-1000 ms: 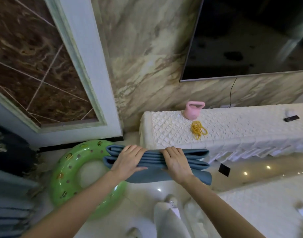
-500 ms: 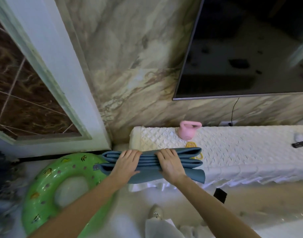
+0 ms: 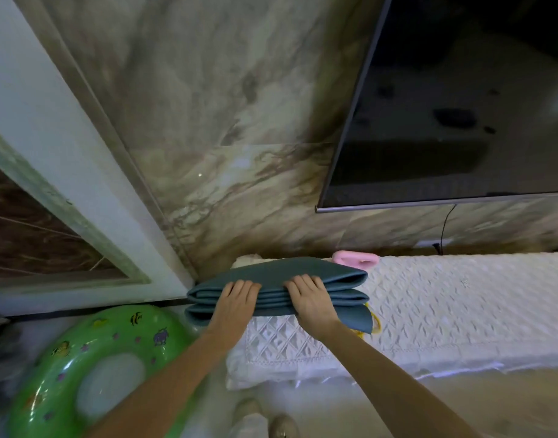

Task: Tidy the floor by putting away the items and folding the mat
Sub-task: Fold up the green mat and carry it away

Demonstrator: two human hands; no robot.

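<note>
The folded blue-grey mat lies in several layers over the left end of the low cabinet covered with a white quilted cloth. My left hand grips its front edge on the left. My right hand grips the front edge further right. Behind the mat, a pink kettlebell stands on the cloth, mostly hidden. A bit of yellow cord shows under the mat's right corner.
A green inflatable swim ring lies on the floor at lower left. A dark wall-mounted screen hangs above the cabinet, with a cable below it. A marble wall and a white door frame stand behind. My feet show at the bottom.
Both hands have carried the folded mat forward and up, from over the swim ring onto the cabinet's left end. It now covers the yellow cord and most of the kettlebell.
</note>
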